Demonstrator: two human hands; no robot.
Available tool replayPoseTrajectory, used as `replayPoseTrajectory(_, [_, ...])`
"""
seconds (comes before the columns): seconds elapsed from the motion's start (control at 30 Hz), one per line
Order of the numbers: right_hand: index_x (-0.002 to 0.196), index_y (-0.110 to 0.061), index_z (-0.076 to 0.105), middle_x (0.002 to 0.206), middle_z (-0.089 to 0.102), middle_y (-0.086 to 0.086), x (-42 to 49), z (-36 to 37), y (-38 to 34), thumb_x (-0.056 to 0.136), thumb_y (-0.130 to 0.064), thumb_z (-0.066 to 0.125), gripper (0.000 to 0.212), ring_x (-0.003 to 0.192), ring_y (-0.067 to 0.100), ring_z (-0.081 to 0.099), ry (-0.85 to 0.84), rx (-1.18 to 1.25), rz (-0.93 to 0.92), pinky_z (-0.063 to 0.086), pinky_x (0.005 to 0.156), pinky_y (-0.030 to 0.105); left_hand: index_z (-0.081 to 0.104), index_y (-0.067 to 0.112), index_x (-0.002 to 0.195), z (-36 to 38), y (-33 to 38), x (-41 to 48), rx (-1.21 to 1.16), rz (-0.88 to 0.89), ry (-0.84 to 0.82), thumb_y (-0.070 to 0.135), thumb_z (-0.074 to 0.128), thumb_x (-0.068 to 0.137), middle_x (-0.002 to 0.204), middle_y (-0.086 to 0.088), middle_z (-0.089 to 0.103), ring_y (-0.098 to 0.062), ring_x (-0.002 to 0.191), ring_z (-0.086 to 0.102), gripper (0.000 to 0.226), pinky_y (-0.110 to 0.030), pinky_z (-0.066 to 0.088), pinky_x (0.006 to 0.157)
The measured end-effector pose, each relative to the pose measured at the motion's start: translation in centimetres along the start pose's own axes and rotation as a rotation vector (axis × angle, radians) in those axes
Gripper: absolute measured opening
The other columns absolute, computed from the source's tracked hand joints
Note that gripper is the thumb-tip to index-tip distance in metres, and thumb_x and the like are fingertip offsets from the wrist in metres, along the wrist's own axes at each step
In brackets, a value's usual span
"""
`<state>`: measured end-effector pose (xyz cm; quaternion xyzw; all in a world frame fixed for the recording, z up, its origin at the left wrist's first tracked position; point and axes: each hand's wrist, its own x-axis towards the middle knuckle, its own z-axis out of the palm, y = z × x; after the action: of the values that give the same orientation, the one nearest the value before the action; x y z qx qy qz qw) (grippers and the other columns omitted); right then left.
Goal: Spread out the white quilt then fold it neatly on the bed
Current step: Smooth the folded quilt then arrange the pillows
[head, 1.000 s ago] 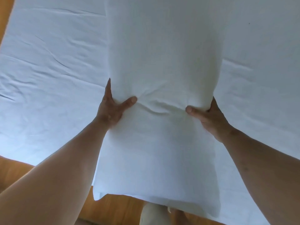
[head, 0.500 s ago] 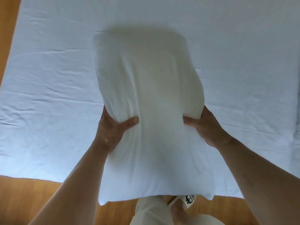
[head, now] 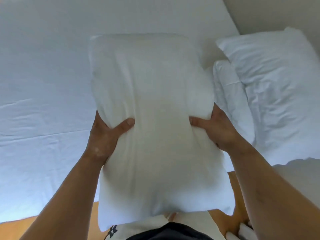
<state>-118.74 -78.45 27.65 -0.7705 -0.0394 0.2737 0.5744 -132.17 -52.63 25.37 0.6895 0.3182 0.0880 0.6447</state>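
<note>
I had the white quilt [head: 152, 118] up off the bed [head: 43, 84], folded into a thick oblong bundle and held out in front of my chest. My left hand [head: 103, 134] gripped its left edge and my right hand [head: 216, 130] its right edge, each thumb pressed into the top face and the fingers tucked out of sight underneath. I judged that pinch at the middle was what kept the layers from sliding apart. The near end sagged toward my waist over the wooden floor [head: 22, 227]. To the right lay a rumpled pillow [head: 277, 80] with a rolled duvet [head: 230, 94] just beside it, so the bare sheet on the left looked the better place to set the bundle down.
</note>
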Motion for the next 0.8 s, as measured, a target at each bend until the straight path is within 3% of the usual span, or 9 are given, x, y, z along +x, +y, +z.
replayPoseTrajectory(0.1, [0.124,-0.036,0.059,0.105,0.073,-0.023,-3.7,-8.6,-1.0,0.072,-0.018,0.088,0.062,0.096,-0.006,0.069,0.081,-0.007,-0.069,0.055,0.077,0.016,0.053,0.043,0.128,7.4,3.7,-3.6,-0.053,0.070,-0.056,0.054,0.081,0.051,0.116,0.022,0.069,0.001,0.103,0.067,0.083,-0.026,0.053,0.082])
replayPoseTrajectory(0.2, [0.132,-0.029,0.059,0.119,0.073,-0.012,-7.1,-17.4,-1.6,0.070,-0.018,0.091,0.071,0.111,0.006,0.068,0.136,-0.012,-0.115,0.053,0.094,0.031,0.054,0.040,0.131,15.0,6.8,-6.5,-0.103,0.100,-0.119,0.051,0.084,0.054,0.121,0.016,0.069,-0.010,0.110,0.067,0.083,-0.042,0.055,0.094])
replayPoseTrajectory(0.37, [0.129,-0.029,0.061,0.115,0.074,-0.016,-10.6,-29.6,-3.6,0.073,-0.013,0.086,0.063,0.107,0.002,0.069,0.216,-0.019,-0.157,0.054,0.082,0.016,0.055,0.035,0.133,26.7,11.3,-8.4,-0.168,0.132,-0.221,0.047,0.087,0.054,0.123,0.013,0.069,-0.011,0.113,0.067,0.086,-0.047,0.052,0.100])
replayPoseTrajectory(0.57, [0.135,-0.025,0.059,0.122,0.072,-0.008,-9.0,-42.2,-5.6,0.059,-0.025,0.085,0.080,0.111,0.008,0.069,0.323,-0.106,-0.165,0.054,0.091,0.030,0.054,0.037,0.133,39.3,15.0,-6.9,-0.225,0.154,-0.328,0.049,0.087,0.056,0.122,0.016,0.069,-0.009,0.113,0.066,0.084,-0.045,0.051,0.102])
replayPoseTrajectory(0.8, [0.124,-0.032,0.065,0.115,0.074,-0.013,-1.7,-55.3,-9.0,0.066,-0.024,0.085,0.061,0.105,0.006,0.071,0.417,-0.243,-0.102,0.055,0.087,0.030,0.052,0.033,0.135,52.9,17.5,-1.5,-0.303,0.132,-0.407,0.041,0.088,0.059,0.123,0.014,0.069,-0.008,0.113,0.066,0.084,-0.043,0.053,0.101])
